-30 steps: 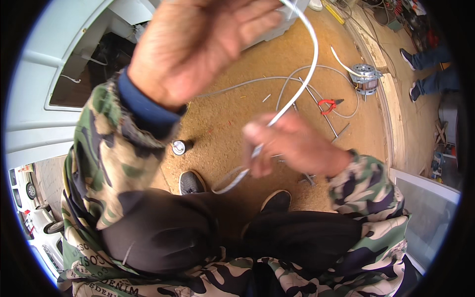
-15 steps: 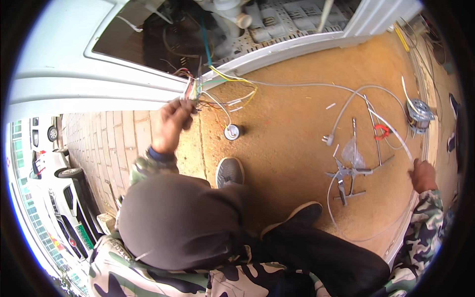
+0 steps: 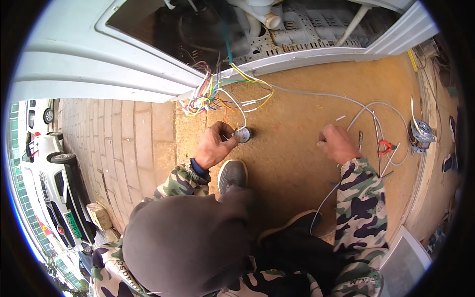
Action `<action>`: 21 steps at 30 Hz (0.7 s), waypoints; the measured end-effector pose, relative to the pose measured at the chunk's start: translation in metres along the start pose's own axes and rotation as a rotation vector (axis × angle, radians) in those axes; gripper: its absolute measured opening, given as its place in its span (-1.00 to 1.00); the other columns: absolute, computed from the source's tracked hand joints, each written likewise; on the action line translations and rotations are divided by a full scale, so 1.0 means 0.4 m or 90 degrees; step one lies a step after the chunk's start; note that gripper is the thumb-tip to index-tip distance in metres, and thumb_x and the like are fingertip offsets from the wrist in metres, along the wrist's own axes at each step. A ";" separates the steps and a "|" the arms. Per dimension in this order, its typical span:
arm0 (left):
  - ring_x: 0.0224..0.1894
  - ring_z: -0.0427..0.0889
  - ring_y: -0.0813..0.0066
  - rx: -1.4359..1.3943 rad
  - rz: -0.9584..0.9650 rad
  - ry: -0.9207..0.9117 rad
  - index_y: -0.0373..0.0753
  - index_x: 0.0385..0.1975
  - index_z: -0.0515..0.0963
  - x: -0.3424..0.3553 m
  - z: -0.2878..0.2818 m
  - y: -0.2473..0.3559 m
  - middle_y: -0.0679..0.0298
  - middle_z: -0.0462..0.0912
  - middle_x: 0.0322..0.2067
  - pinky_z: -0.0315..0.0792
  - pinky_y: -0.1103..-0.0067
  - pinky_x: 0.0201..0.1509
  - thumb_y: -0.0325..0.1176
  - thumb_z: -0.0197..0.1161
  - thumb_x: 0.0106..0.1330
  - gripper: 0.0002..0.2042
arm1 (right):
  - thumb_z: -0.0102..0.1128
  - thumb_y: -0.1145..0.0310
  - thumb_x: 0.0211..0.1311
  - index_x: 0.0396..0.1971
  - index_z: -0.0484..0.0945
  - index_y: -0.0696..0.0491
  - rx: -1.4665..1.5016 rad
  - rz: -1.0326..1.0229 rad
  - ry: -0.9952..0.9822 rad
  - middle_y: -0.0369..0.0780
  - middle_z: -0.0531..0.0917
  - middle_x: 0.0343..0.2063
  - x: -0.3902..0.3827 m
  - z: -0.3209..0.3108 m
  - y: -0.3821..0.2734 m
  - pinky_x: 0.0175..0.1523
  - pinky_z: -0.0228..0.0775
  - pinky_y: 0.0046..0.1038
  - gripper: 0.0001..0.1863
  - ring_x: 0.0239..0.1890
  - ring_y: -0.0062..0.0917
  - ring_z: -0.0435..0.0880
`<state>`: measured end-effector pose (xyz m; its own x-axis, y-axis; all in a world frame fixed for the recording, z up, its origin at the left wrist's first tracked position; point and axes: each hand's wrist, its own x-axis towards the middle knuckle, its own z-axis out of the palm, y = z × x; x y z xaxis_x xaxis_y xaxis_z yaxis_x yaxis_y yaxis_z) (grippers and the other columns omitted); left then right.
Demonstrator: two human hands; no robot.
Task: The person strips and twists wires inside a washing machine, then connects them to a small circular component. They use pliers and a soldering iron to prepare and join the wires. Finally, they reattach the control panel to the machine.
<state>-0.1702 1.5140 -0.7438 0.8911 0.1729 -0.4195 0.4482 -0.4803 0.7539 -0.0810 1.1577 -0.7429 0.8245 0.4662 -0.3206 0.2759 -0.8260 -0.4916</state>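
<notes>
A small round capacitor (image 3: 244, 134) with a pale top and wires running into it stands on the brown floor. My left hand (image 3: 213, 145) is at its left rim, thumb and fingertips closed on the edge. Beyond that hand, a loose bundle of coloured wires (image 3: 200, 101) spills from the corner of a white metal cabinet (image 3: 148, 81). My right hand (image 3: 339, 144) hovers over the floor to the right, fingers curled in, with nothing visible in them. Its forearm covers most of the metal puller that lay there.
The cabinet's opening shows a dusty interior with pipes (image 3: 272, 21). A grey cable (image 3: 321, 94) loops across the floor towards red-handled pliers (image 3: 385, 147) and a small motor (image 3: 420, 133). My shoe (image 3: 232, 175) is below the capacitor. Parked white cars (image 3: 54, 190) stand at left.
My left hand has left the wire bundle and come down to the capacitor. My right hand has moved inward from the far right, and its forearm now crosses the tools. The view has shifted slightly.
</notes>
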 end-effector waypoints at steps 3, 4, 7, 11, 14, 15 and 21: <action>-0.45 0.46 0.67 -0.064 0.011 0.069 -0.38 -0.27 0.54 0.009 -0.021 -0.066 0.36 0.56 -0.49 0.38 0.65 -0.38 -0.47 0.26 0.23 -0.85 | 0.33 0.42 0.02 -0.43 0.64 0.22 0.197 0.089 -0.014 0.03 0.68 -0.43 0.004 0.065 -0.028 -0.18 0.50 -0.23 -0.83 -0.31 -0.13 0.69; -0.45 0.46 0.68 -0.122 -0.009 0.081 -0.37 -0.25 0.53 0.022 -0.036 -0.078 0.37 0.55 -0.48 0.37 0.66 -0.39 -0.48 0.25 0.23 -0.85 | 0.33 0.42 0.04 -0.42 0.64 0.22 0.265 0.121 -0.015 0.03 0.68 -0.42 -0.006 0.084 -0.032 -0.17 0.50 -0.24 -0.83 -0.29 -0.14 0.69; -0.23 0.60 0.44 -0.174 -0.007 0.072 -0.45 0.00 0.46 0.072 -0.051 -0.114 0.15 0.60 -0.15 0.51 0.53 -0.16 -0.46 0.26 0.24 -0.65 | 0.32 0.42 0.06 -0.41 0.65 0.22 0.220 0.115 -0.046 0.04 0.68 -0.44 -0.028 0.112 -0.014 -0.19 0.51 -0.28 -0.83 -0.33 -0.16 0.71; -0.10 0.60 0.44 -0.166 0.139 -0.011 -0.43 0.08 0.46 0.179 -0.012 -0.160 0.12 0.64 -0.11 0.50 0.51 -0.05 -0.29 0.30 0.35 -0.59 | 0.32 0.42 0.06 -0.42 0.66 0.22 0.253 0.116 0.012 0.04 0.69 -0.44 -0.019 0.145 0.015 -0.20 0.51 -0.26 -0.84 -0.32 -0.15 0.71; -0.32 0.62 0.51 0.028 0.036 -0.029 -0.44 -0.18 0.56 0.181 -0.051 -0.185 0.23 0.67 -0.37 0.51 0.54 -0.20 -0.31 0.23 0.40 -0.75 | 0.32 0.41 0.07 -0.41 0.67 0.22 0.228 0.102 0.023 0.03 0.69 -0.42 -0.001 0.102 -0.025 -0.19 0.51 -0.26 -0.83 -0.31 -0.15 0.71; -0.41 0.60 0.54 -0.046 0.050 0.055 -0.43 -0.27 0.58 0.154 -0.052 -0.183 0.29 0.65 -0.47 0.51 0.56 -0.27 -0.31 0.21 0.41 -0.76 | 0.32 0.41 0.06 -0.41 0.67 0.21 0.215 0.101 0.027 0.03 0.69 -0.42 0.003 0.084 -0.045 -0.18 0.51 -0.26 -0.83 -0.31 -0.15 0.71; -0.43 0.65 0.60 -0.659 -0.175 -0.216 -0.36 -0.20 0.55 -0.028 -0.176 0.002 0.23 0.64 -0.40 0.57 0.78 -0.41 -0.34 0.17 0.45 -0.81 | 0.37 0.43 0.06 -0.28 0.64 0.25 0.481 0.052 -0.158 -0.12 0.70 -0.44 0.018 0.014 -0.147 -0.21 0.50 -0.43 -0.75 -0.37 -0.44 0.68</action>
<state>-0.1748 1.5724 -0.7030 0.7579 -0.1561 -0.6335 0.6106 0.5117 0.6044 -0.0943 1.2114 -0.7207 0.6688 0.5446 -0.5061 -0.2633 -0.4631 -0.8463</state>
